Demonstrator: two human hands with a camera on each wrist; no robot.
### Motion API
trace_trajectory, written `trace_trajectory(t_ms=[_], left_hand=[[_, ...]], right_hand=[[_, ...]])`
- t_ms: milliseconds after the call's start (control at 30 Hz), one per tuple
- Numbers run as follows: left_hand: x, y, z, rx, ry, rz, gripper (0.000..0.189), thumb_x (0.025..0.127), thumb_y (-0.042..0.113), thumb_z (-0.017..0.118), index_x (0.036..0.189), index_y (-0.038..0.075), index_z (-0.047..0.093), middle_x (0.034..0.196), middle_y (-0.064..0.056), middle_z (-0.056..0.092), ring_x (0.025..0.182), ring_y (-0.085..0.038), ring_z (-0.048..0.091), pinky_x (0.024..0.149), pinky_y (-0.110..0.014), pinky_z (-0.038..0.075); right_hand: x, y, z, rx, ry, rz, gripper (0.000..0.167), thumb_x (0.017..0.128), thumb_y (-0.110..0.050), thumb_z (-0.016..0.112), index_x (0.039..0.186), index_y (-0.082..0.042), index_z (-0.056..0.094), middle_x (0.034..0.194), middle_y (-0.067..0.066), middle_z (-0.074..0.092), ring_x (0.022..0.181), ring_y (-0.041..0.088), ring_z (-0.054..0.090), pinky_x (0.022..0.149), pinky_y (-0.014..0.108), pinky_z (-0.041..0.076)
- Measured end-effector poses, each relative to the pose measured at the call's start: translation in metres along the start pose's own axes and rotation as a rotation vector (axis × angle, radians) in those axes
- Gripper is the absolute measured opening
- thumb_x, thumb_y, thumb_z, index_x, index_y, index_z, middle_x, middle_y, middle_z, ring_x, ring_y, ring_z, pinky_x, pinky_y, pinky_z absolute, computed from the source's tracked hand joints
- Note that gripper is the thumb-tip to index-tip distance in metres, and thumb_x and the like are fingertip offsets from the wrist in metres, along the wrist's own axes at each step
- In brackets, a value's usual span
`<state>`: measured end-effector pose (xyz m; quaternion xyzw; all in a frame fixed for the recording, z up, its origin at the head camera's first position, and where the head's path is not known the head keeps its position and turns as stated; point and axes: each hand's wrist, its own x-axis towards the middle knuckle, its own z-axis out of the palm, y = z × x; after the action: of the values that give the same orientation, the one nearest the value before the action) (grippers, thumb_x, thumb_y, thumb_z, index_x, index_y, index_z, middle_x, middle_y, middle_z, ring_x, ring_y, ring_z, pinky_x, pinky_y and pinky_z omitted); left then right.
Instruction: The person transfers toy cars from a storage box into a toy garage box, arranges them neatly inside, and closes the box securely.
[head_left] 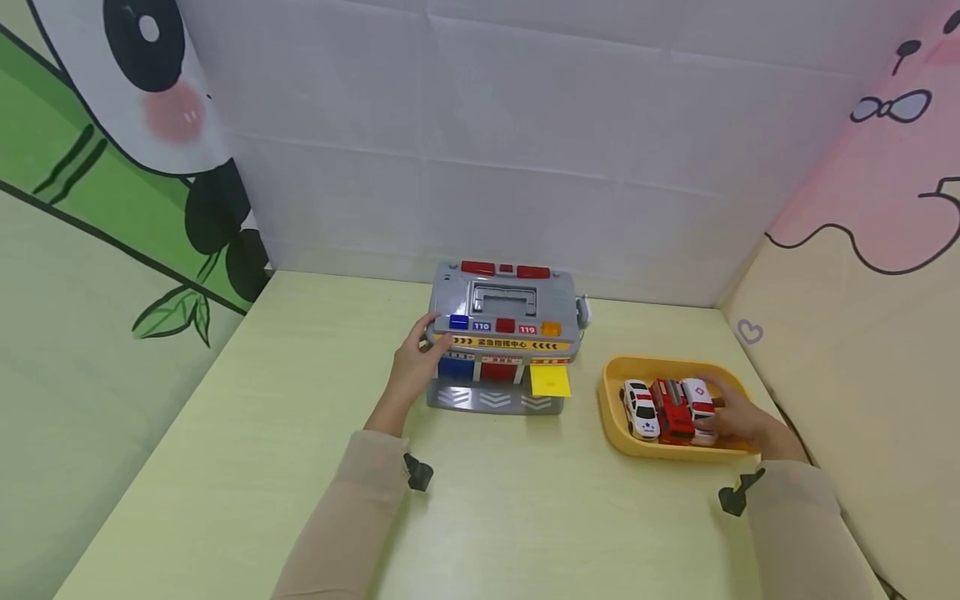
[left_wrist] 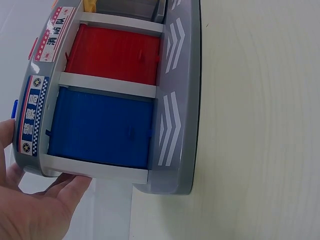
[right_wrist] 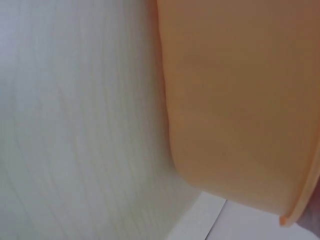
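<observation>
A grey toy garage [head_left: 501, 333] stands on the table, with a blue door [left_wrist: 102, 127] and a red door [left_wrist: 114, 55] shut. At its right bay a yellow door [head_left: 551, 382] sticks out over the ramp [head_left: 495, 399]. My left hand [head_left: 415, 358] grips the garage's left side, its thumb near the roof edge and fingers round the side wall. On the right, my right hand [head_left: 738, 415] reaches into a yellow tray [head_left: 613, 425] and pinches a white toy ambulance [head_left: 699, 402]. Beside that lie a red toy fire truck [head_left: 673, 411] and a white toy police car [head_left: 641, 408].
The pale table [head_left: 487, 508] runs back to a white cloth wall [head_left: 510, 150]. A side wall with painted figures [head_left: 870, 275] rises close to the tray. A white handset-like part [head_left: 583, 312] hangs on the garage's right side.
</observation>
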<state>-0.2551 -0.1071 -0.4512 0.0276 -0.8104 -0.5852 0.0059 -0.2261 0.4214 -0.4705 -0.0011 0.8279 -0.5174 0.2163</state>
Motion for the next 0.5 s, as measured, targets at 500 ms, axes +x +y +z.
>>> trace_trajectory(t_ms=[500], left_hand=[[-0.0008,0.0005,-0.0003,0.001,-0.002,-0.003,0.056,0.098,0.042,0.056,0.149,0.029,0.037,0.15,-0.018,0.037,0.132,-0.04,0.042,0.103,-0.054,0.039]], right_hand=[[-0.0013,-0.001,-0.0025,0.029,-0.022,0.056,0.094,0.087,0.008,0.066,0.15,-0.004,-0.002,0.121,0.038,0.043,0.092,0.03,0.061,0.078,0.044,0.056]])
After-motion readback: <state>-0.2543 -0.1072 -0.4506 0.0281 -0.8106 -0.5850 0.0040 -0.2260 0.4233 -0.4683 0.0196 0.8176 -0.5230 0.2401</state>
